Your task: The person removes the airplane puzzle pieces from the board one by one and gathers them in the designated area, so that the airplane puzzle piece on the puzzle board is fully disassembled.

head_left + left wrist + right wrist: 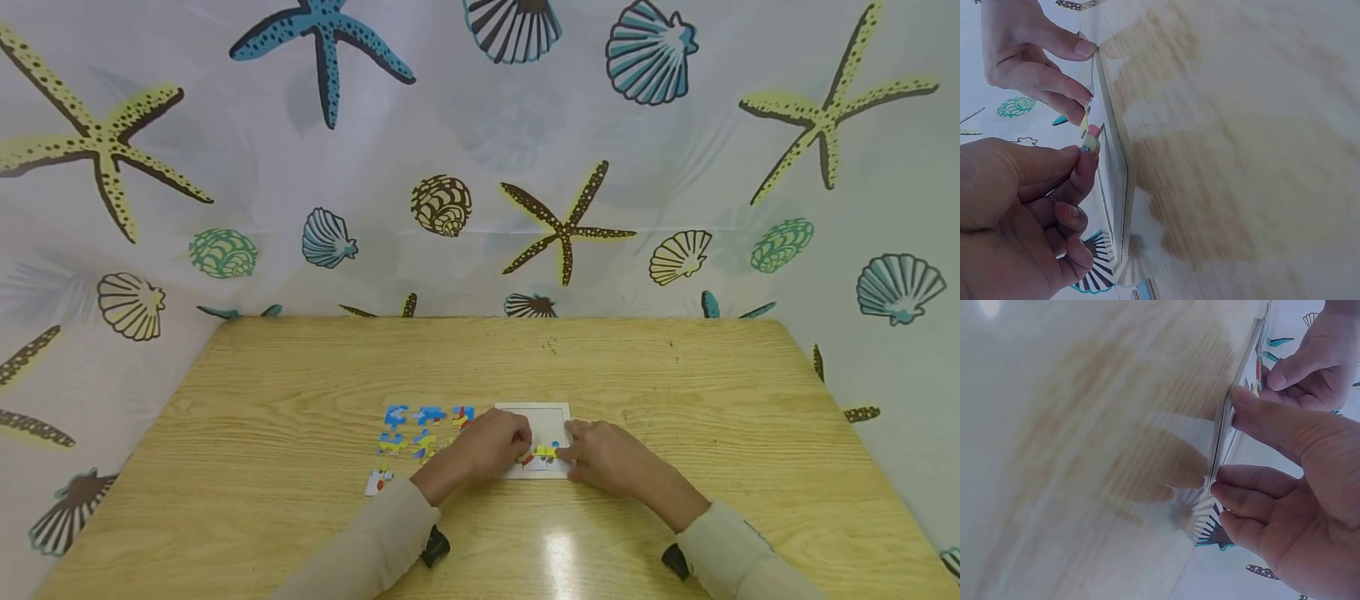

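Note:
A white puzzle tray (542, 415) lies on the table, with joined puzzle pieces (538, 462) along its near side. My left hand (491, 442) is over the tray's left part, and in the left wrist view its thumb and index finger pinch a small puzzle piece (1090, 142). My right hand (611, 457) touches the tray's right edge with nearly straight fingers, one reaching inward to the yellow part of the pieces. In the right wrist view the right fingertips (1219, 481) rest against the tray's edge. The left hand hides part of the tray's left side.
Several loose puzzle pieces, such as a blue one (396, 416) and a white one (377, 482), lie in rows left of the tray. The wooden table (300, 367) ends at the back against a shell-patterned curtain (480, 117).

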A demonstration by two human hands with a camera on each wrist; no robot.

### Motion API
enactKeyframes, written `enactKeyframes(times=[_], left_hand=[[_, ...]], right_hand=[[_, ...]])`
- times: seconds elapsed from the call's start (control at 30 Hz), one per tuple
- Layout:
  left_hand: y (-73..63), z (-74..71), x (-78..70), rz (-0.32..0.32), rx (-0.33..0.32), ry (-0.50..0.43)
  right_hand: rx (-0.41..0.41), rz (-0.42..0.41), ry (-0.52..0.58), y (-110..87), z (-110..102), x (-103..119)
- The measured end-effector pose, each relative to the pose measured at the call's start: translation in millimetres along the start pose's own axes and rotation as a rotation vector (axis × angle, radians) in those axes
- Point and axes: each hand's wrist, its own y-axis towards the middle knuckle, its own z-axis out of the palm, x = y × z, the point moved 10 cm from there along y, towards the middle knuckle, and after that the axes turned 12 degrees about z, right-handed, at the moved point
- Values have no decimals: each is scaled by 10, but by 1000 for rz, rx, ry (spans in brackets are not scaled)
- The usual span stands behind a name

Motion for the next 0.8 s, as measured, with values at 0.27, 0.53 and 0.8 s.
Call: enactKeyframes(times=[0.27,0.53,0.8], left_hand=[[-1,-29,-12,4,1,-24],[-14,6,27,-37,33,-28],[-41,21,70,-51,48,-51]], right_hand=[[-11,-12,16,5,-9,5],[2,8,25,7,-3,0],[-10,-8,-8,-3,-7,10]])
